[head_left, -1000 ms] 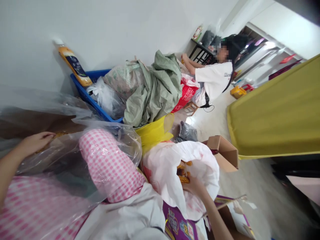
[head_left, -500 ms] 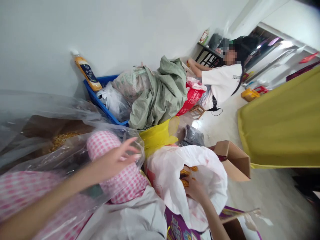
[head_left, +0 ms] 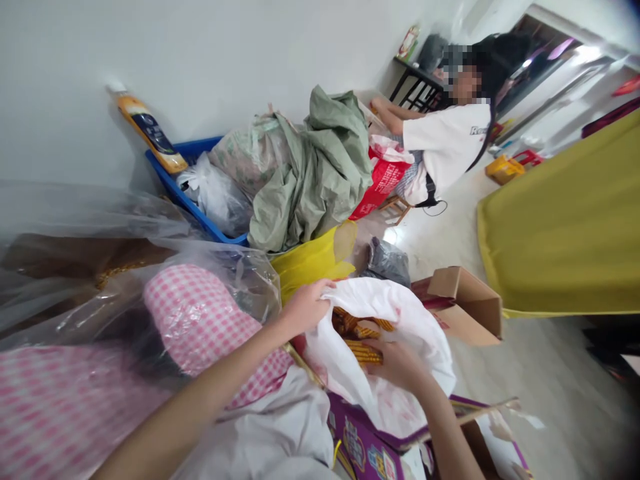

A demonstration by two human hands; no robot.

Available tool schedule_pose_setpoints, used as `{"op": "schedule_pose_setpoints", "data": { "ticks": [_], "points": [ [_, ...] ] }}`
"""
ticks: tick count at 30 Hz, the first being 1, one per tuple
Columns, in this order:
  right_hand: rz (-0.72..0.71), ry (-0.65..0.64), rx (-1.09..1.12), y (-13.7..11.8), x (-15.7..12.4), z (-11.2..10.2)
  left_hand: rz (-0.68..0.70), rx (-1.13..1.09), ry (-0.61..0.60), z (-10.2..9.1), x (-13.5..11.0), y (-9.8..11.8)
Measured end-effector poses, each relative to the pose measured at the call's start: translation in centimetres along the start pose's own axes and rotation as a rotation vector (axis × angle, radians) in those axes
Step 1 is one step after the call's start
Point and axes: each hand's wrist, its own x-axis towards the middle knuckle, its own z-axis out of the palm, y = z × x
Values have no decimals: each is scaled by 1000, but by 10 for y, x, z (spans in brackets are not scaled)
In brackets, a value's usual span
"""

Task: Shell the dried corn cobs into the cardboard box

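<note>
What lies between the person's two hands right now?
In the head view, corn cobs in the open mouth of the white bag lie between the left hand, on the bag's rim, and the right hand.

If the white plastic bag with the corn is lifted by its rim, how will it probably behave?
The white bag is probably floppy: its thin film folds and wrinkles where the left hand pinches the rim. It would likely sag, since corn cobs lie loose inside. The film looks smooth, so it may slip in a loose grip.
</note>
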Motion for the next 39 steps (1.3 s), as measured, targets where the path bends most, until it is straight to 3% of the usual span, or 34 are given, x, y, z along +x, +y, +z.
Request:
{"op": "schedule_pose_setpoints", "data": {
  "ticks": [5, 12, 16, 29, 39],
  "points": [
    [54, 96, -15, 24, -21, -18, -140, -331, 107, -10, -17, 14],
    [267, 574, -4, 39, -30, -12, -244, -653, 82, -16, -24, 25],
    [317, 700, 41, 38, -27, -10, -212, -685, 83, -14, -21, 27],
    [496, 514, -4, 24, -33, -16, -147, -529, 96, -10, -10, 25],
    [575, 516, 20, 25, -41, -17, -26, -426, 18, -12, -23, 27]
  ]
}}
